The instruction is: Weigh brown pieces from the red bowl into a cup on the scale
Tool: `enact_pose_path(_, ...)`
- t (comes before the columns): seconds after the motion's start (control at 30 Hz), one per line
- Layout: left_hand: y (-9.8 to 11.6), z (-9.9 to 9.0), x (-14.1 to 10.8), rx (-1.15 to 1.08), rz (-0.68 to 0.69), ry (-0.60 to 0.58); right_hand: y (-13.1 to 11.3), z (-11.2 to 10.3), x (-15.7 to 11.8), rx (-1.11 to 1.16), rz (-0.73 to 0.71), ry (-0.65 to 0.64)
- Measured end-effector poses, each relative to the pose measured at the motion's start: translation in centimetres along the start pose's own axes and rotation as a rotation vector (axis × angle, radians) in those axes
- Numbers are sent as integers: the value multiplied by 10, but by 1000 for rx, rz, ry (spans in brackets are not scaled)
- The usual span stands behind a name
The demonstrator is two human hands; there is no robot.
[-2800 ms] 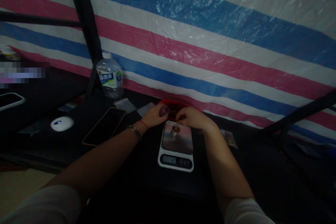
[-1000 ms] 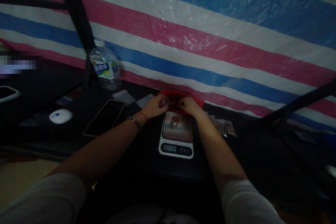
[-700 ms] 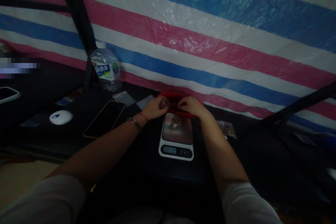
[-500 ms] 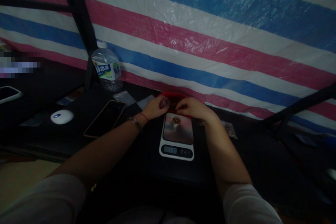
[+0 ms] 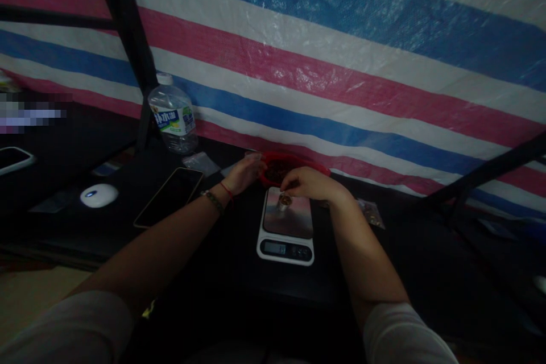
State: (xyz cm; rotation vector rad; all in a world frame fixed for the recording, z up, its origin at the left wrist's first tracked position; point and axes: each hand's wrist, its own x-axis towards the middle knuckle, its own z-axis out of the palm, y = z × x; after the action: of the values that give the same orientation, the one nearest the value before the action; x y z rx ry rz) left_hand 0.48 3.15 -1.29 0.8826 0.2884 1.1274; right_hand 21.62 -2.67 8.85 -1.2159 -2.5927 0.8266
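Observation:
A white kitchen scale (image 5: 285, 264) with a metal top lies in front of me, digits lit on its display. On its plate stands a small cup (image 5: 281, 205) with brownish bits in it. My right hand (image 5: 309, 183) is directly above the cup, thumb and fingers pinched together; whatever they hold is too small to make out. Behind the scale is a red plastic basket (image 5: 318, 169) containing a dark heap of small pieces. My left hand (image 5: 246, 173) is closed at the basket's left rim, its fingers curled against it.
Left of the hands lie a phone (image 5: 168, 198), a clear plastic bag (image 5: 202, 164) and a white rounded device (image 5: 99, 195). A large clear bottle (image 5: 173, 116) stands behind them. A small bag of pieces (image 5: 370, 213) lies right. Striped sheeting (image 5: 298, 57) hangs at the back.
My right hand has moved from inside the red basket towards me, over the cup. My left hand has shifted slightly left, to the basket's rim. The view has tilted a little.

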Motion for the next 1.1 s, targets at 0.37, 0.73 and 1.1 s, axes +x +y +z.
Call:
enact_pose_path(0.37,0,5,-1,96,16,57,2,3,1,-22,50,-63)
enact_pose_path(0.73,-3,0,2,132,26,60,-1,0,-4,-55,21,-81)
enact_pose_path(1.1,-4,-2,3,114,43,37,6,-4,-5,-68,17,-51)
